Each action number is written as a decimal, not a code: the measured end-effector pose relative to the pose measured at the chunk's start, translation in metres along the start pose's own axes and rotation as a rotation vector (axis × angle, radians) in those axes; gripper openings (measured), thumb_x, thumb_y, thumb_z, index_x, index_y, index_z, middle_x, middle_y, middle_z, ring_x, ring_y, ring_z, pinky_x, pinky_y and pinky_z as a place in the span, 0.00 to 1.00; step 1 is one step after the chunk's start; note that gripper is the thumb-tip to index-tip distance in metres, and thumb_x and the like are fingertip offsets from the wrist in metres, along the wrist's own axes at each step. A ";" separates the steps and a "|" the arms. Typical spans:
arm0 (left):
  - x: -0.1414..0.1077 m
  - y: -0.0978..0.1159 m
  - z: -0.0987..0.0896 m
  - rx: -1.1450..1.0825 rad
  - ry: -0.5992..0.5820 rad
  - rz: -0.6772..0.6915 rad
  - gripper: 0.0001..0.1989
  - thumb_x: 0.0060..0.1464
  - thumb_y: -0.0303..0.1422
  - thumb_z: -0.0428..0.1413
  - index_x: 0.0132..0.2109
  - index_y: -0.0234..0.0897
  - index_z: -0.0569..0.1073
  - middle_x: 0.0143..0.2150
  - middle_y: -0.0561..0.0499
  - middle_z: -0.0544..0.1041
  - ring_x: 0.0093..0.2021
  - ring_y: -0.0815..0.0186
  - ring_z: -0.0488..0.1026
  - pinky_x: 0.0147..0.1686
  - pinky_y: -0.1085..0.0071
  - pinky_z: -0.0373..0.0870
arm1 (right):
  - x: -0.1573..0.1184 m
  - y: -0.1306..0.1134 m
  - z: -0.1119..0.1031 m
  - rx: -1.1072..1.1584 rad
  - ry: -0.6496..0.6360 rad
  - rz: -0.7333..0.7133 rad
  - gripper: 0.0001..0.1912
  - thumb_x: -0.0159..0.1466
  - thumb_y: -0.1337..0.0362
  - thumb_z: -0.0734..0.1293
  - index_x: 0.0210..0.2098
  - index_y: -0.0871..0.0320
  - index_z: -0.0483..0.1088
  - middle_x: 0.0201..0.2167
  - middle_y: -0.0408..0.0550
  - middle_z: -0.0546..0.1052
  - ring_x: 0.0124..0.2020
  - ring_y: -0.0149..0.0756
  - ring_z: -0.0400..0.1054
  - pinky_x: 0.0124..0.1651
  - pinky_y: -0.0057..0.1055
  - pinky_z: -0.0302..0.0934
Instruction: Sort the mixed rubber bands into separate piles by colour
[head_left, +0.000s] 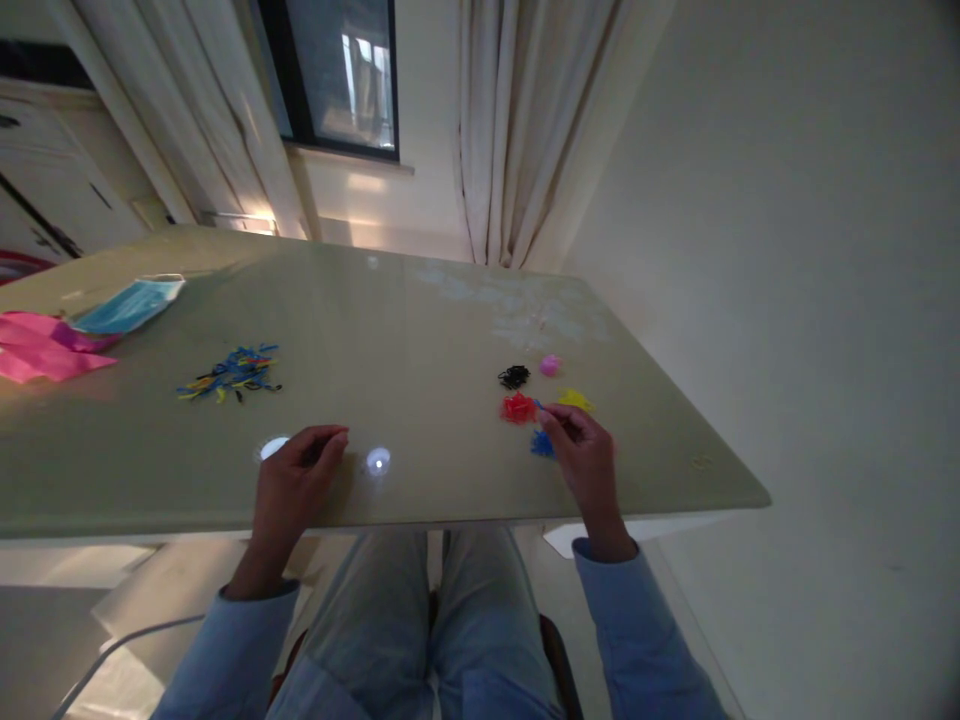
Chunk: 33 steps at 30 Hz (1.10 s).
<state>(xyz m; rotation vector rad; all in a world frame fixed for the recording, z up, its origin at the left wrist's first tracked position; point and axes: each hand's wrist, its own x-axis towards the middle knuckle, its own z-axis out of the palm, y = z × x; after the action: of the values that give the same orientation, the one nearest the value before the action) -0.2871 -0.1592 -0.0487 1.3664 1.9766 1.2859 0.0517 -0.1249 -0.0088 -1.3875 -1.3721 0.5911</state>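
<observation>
My right hand pinches a small blue piece over the right part of the table, beside a red pile. Just below its fingers lies a blue pile, partly covered by the hand. A yellow pile, a black pile and a pink pile are close by, farther back. My left hand is over the table at the left, fingertips pressed together; whatever they hold is too small to name. Beyond it lies a mixed heap of blue, yellow and black pieces.
On the table, at the far left, a blue face mask lies by a pink cloth. The table's front edge runs just before my legs. A wall stands to the right, curtains and a window behind.
</observation>
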 end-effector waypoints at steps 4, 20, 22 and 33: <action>0.001 0.001 -0.001 0.015 -0.003 -0.016 0.18 0.46 0.48 0.57 0.37 0.41 0.79 0.32 0.53 0.81 0.33 0.62 0.77 0.37 0.70 0.73 | 0.005 0.023 -0.035 -0.378 -0.004 -0.197 0.12 0.62 0.56 0.67 0.34 0.57 0.78 0.30 0.49 0.77 0.28 0.35 0.68 0.35 0.33 0.64; -0.001 0.004 -0.002 0.047 0.010 -0.003 0.18 0.46 0.48 0.57 0.37 0.42 0.79 0.33 0.52 0.81 0.34 0.60 0.78 0.38 0.67 0.74 | -0.012 0.045 -0.036 -0.646 -0.123 -0.270 0.12 0.66 0.64 0.64 0.40 0.57 0.80 0.33 0.52 0.78 0.35 0.40 0.71 0.41 0.35 0.65; -0.001 0.003 -0.002 0.057 0.005 -0.005 0.17 0.47 0.48 0.57 0.38 0.42 0.79 0.33 0.52 0.81 0.35 0.59 0.78 0.39 0.66 0.74 | -0.013 0.047 -0.037 -0.636 -0.119 -0.272 0.12 0.66 0.63 0.64 0.41 0.57 0.80 0.33 0.52 0.78 0.35 0.41 0.71 0.40 0.35 0.65; 0.000 0.000 -0.001 0.059 0.006 0.014 0.17 0.47 0.48 0.57 0.37 0.42 0.79 0.34 0.52 0.82 0.36 0.60 0.77 0.40 0.67 0.73 | -0.038 0.007 -0.015 -0.351 -0.078 -0.306 0.11 0.67 0.61 0.64 0.42 0.58 0.77 0.30 0.47 0.75 0.27 0.32 0.66 0.34 0.30 0.64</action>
<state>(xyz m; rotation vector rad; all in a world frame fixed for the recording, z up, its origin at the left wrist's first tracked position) -0.2876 -0.1600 -0.0481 1.4076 2.0271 1.2488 0.0594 -0.1636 -0.0220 -1.3964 -1.7727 0.2092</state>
